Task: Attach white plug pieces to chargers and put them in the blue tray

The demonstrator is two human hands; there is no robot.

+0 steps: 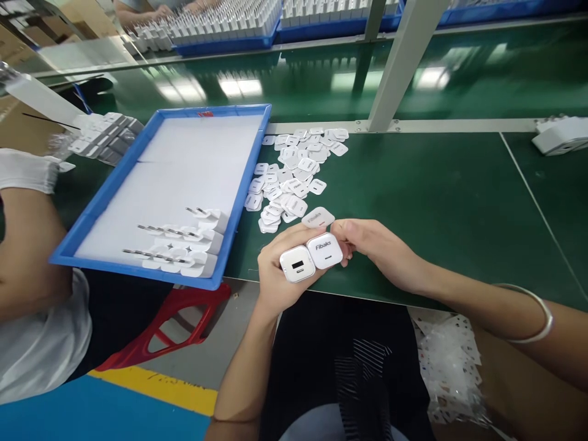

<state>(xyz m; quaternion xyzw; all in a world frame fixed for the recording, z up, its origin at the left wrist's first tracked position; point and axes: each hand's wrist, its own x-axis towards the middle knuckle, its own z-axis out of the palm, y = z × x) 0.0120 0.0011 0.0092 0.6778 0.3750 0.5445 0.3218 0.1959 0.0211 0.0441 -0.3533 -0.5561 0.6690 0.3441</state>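
Note:
My left hand (280, 272) is wrapped round two white chargers side by side. The left charger (297, 264) shows a dark port and a slot; the right charger (324, 250) bears the word "Fibaks" on its face. Just above them a white printed cover piece (318, 217) sits between my two hands, over my left fingers. My right hand (362, 242) has its fingers curled against the right charger's side, and what its fingertips hold, if anything, is hidden. Beyond my hands lies a pile of white cover pieces (294, 171).
A blue-rimmed tray (255, 159) with several plug-ended chargers (184, 245) stands left of the pile. A person's gloved hand (30, 171) is at far left, near grey-white stacked parts (108, 138). A metal post (407, 61) rises behind the green table (432, 190).

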